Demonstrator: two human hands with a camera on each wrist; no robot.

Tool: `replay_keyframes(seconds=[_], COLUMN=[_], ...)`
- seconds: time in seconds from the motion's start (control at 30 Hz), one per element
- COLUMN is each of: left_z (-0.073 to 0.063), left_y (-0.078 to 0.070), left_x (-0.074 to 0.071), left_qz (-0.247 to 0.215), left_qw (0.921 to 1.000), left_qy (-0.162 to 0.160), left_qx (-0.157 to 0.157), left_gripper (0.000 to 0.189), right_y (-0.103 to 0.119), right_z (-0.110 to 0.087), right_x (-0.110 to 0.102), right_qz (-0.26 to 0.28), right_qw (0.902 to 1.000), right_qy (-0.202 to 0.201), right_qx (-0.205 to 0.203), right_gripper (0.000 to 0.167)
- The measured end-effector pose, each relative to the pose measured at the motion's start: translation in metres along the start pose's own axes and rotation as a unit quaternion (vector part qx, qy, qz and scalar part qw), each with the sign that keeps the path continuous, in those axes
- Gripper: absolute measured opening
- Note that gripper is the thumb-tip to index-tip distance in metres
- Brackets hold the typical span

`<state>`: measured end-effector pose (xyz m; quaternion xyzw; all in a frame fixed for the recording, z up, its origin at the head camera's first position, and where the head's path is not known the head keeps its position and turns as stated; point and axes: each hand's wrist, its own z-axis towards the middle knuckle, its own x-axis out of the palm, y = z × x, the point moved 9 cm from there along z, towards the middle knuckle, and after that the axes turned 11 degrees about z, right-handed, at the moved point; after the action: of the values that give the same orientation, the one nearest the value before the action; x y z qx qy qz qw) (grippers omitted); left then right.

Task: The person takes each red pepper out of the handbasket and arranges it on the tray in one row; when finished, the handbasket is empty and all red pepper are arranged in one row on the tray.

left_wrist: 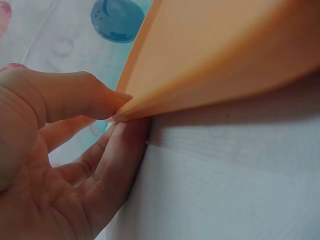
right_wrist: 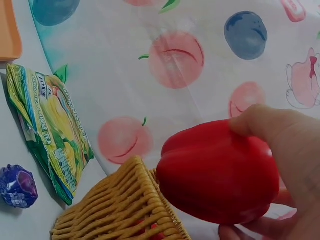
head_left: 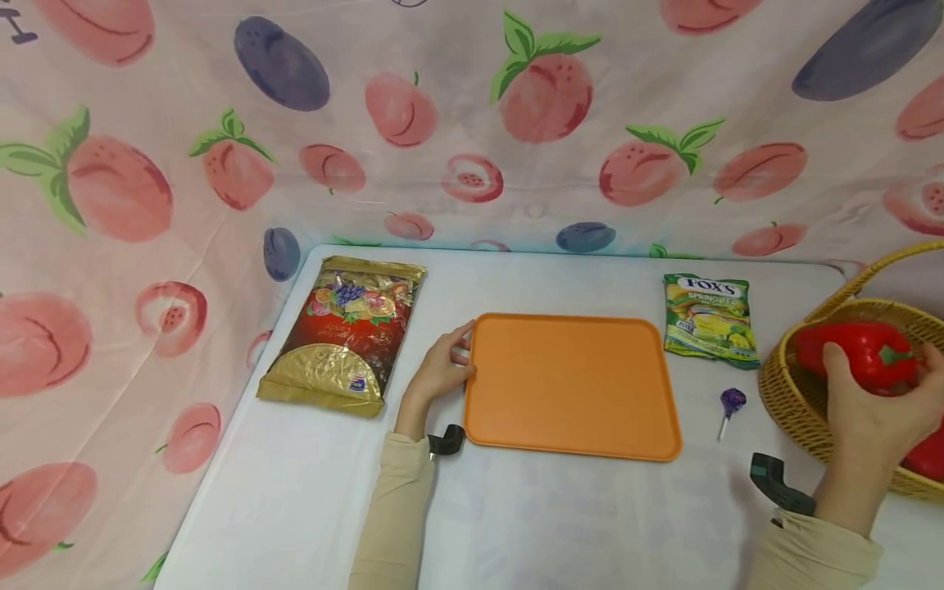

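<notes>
My right hand [head_left: 881, 410] grips a red bell pepper [head_left: 863, 354] with a green stem, at the mouth of the wicker basket [head_left: 792, 401]. In the right wrist view the pepper [right_wrist: 217, 172] is above the basket rim [right_wrist: 135, 175], thumb on one side and fingertips beneath. Another red item [head_left: 928, 455] lies lower in the basket, partly hidden. My left hand [head_left: 441, 366] is at the left edge of the orange tray [head_left: 571, 385]. Seen from the left wrist, thumb and fingers pinch the tray's rim [left_wrist: 131, 107].
A large red and gold candy bag [head_left: 339, 336] lies left of the tray. To its right are a green Fox's candy bag [head_left: 710, 319] and a purple-wrapped lollipop [head_left: 732, 401], both near the basket. A fruit-print cloth [head_left: 472, 98] hangs behind the white table [head_left: 553, 524].
</notes>
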<state>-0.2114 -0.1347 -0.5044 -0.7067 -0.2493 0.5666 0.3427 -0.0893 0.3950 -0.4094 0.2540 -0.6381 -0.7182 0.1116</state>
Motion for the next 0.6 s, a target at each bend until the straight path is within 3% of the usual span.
replay_keyframes(seconds=[0.2,0.43,0.6], left_z=[0.0,0.0,0.0], left_y=[0.0,-0.001,-0.001], left_x=[0.0,0.0,0.001], left_qz=[0.003,0.012,0.016], left_qw=[1.0,0.9999,0.9998], left_qy=[-0.001,0.003,0.006], left_qx=[0.004,0.007,0.003], left_gripper=[0.077,0.076,0.075], right_y=[0.005,0.021,0.02], right_z=[-0.003,-0.014,-0.016], right_x=[0.004,0.016,0.025], right_qz=[0.035,0.022,0.032], right_qw=[0.999,0.9976,0.996], right_qy=[-0.002,0.018,0.042], right_qx=[-0.027,-0.063,-0.072], right_gripper=[0.076,0.072,0.07])
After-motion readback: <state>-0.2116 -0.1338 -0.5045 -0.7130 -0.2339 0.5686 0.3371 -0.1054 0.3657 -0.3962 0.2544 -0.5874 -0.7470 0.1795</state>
